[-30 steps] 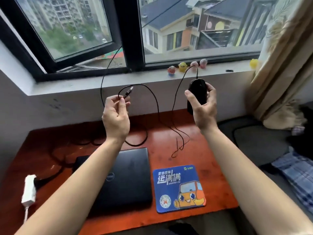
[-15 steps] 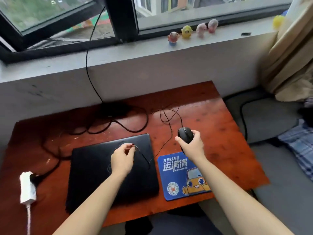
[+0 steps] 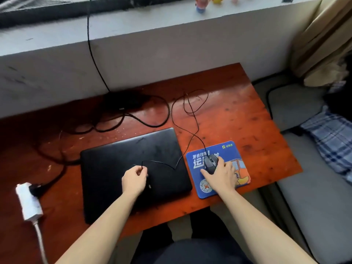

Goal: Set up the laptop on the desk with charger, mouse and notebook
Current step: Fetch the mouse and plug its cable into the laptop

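**Two hands engaged: mouse on pad, plug end over lid**

We rest the right hand (image 3: pixel 221 174) closed over the mouse (image 3: pixel 211 162) on the pad (image 3: pixel 231 149). Our left hand (image 3: pixel 134 180) pinches the cable (image 3: pixel 190 119) end above the closed laptop (image 3: pixel 114 161) on the worktop (image 3: pixel 238 115). The left hand is nearer the laptop's edges; we cannot see which edge carries the port.

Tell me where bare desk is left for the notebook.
Best patch: right rear of the desk, past the mouse pad and right of the mouse cable loops. Another lies front left, between power strip and laptop. Left rear is crowded with cables.
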